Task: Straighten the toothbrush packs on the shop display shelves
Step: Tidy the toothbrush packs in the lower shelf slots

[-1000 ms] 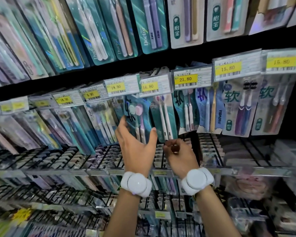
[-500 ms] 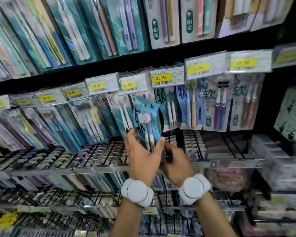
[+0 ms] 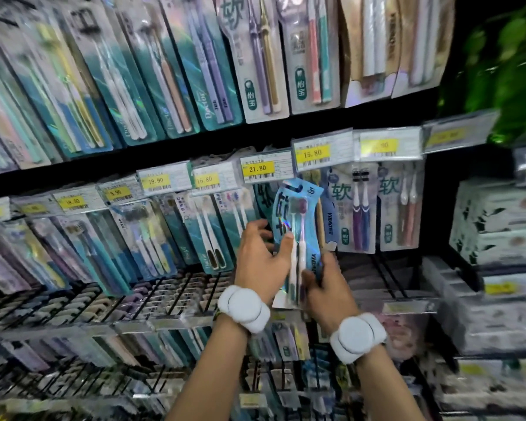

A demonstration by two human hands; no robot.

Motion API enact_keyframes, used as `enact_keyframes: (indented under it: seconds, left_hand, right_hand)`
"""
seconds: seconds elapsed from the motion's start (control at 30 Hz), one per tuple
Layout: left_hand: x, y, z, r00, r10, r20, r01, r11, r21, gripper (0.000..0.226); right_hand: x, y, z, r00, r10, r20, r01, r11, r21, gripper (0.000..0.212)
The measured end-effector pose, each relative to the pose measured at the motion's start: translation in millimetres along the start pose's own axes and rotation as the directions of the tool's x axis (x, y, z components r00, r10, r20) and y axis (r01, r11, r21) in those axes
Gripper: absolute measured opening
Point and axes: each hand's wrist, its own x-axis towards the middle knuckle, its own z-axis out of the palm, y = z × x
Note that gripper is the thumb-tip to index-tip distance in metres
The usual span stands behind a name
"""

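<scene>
Before the shelf (image 3: 152, 323), left hand (image 3: 260, 259) and right hand (image 3: 325, 284) grip one pack (image 3: 304, 214).

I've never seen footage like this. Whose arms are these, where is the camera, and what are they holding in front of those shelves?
There is no machine here. These are a person's two bare hands, filmed by a single wide-angle camera worn on the head and looking forward and down. That is why the arms come in from the bottom edge. Each wrist wears a padded white wristband.

In front of the person are shop display shelves, with rows of hanging toothbrush packs under price labels.

The left hand and the right hand together hold one shiny blue plastic toothbrush pack. It is tilted, just below the yellow 21.80 price label. The left thumb lies on its front and the right hand grips its lower end. I cannot tell whether it still hangs on a hook.
</scene>
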Motion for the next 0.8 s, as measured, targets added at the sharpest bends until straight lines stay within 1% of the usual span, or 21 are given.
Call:
enact_keyframes:
  seconds: [0.03, 0.1, 0.2, 0.37, 0.6, 0.8]
  left_hand:
    - [5.6, 4.3, -0.8, 1.000, 0.021, 0.001, -0.021, 1.000, 0.006, 0.060]
    - [13.5, 6.2, -3.0, 0.999, 0.042, -0.005, -0.042, 0.999, 0.022, 0.063]
    - [23.2, 13.3, -7.3, 0.998, 0.068, -0.015, -0.068, 0.997, 0.029, 0.063]
    - [32.6, 17.9, -10.3, 0.996, 0.091, -0.021, -0.089, 0.994, 0.062, 0.055]
    - [31.8, 13.1, -2.0, 0.999, 0.035, -0.030, -0.034, 0.999, 0.022, 0.057]
    - [27.3, 6.7, 2.5, 0.998, 0.007, -0.058, -0.005, 0.999, 0.032, 0.060]
  right_hand:
    - [2.9, -3.9, -2.8, 1.000, -0.015, -0.012, 0.015, 1.000, -0.001, 0.040]
    - [5.0, -6.5, -3.0, 1.000, -0.012, -0.007, 0.012, 1.000, -0.014, 0.045]
    - [8.9, -11.4, -5.4, 1.000, 0.020, -0.002, -0.020, 1.000, -0.003, 0.054]
    - [16.7, -16.9, -3.2, 0.999, 0.035, -0.028, -0.036, 0.998, -0.048, 0.055]
    - [14.5, -17.5, -10.6, 0.999, 0.033, -0.040, -0.038, 0.991, -0.130, 0.056]
    - [13.5, -20.4, -19.3, 1.000, 0.015, 0.011, -0.013, 0.987, -0.158, 0.063]
